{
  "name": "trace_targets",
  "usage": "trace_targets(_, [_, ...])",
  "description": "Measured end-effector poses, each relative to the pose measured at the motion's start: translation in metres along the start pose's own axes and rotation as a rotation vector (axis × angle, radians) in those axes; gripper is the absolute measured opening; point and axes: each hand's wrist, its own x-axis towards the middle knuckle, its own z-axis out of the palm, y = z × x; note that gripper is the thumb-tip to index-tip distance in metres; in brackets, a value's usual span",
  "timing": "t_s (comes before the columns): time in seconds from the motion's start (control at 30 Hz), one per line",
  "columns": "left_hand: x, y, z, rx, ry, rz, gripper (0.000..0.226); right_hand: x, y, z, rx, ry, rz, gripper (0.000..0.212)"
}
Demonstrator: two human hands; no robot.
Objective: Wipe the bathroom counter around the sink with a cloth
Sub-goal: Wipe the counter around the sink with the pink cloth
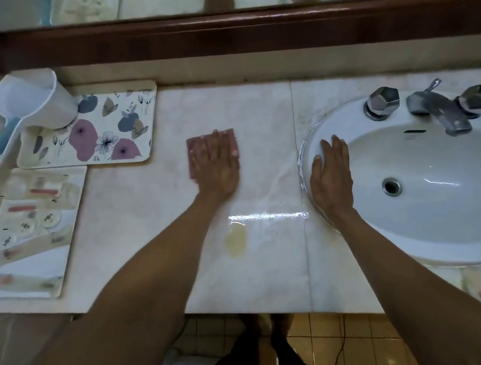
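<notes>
A pale marble counter (138, 219) runs left of a white oval sink (427, 225). A pink cloth (192, 154) lies flat on the counter's middle, and my left hand (216, 167) presses down on it with spread fingers, covering most of it. My right hand (332, 178) rests flat on the sink's left rim, fingers apart, holding nothing. A yellowish stain (236, 240) sits on the counter between my forearms, below a bright light reflection.
A floral tray (119, 117) holds a white jug (33, 103) with a blue handle at the back left. A second patterned tray (27, 228) lies at the left edge. The chrome faucet (440, 109) with two taps stands behind the basin. A dark wooden mirror frame (221, 31) borders the back.
</notes>
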Motion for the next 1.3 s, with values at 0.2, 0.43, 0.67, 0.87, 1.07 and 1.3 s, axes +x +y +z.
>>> trace_targets(0.2, [-0.072, 0.041, 0.023, 0.081, -0.061, 0.516, 0.057, 0.001, 0.000, -0.002, 0.067, -0.003, -0.004, 0.045])
trace_targets(0.43, [-0.023, 0.006, 0.012, 0.107, -0.003, 0.246, 0.057, 0.004, 0.001, -0.003, 0.110, 0.006, 0.009, 0.044])
trace_targets(0.67, [-0.070, 0.101, 0.047, -0.005, 0.078, 0.220, 0.057, 0.020, 0.006, -0.003, 0.135, 0.001, -0.022, 0.036])
trace_targets(0.87, [-0.130, 0.082, 0.055, 0.044, 0.000, 0.428, 0.058, 0.021, 0.003, -0.002, 0.060, -0.010, -0.027, 0.033])
trace_targets(1.07, [-0.081, 0.065, 0.031, 0.054, -0.091, 0.491, 0.054, 0.019, 0.001, -0.004, 0.011, -0.023, -0.035, 0.039])
trace_targets(1.3, [-0.035, 0.020, -0.005, -0.189, -0.143, 0.213, 0.049, 0.015, 0.003, -0.003, -0.061, -0.048, -0.063, 0.049])
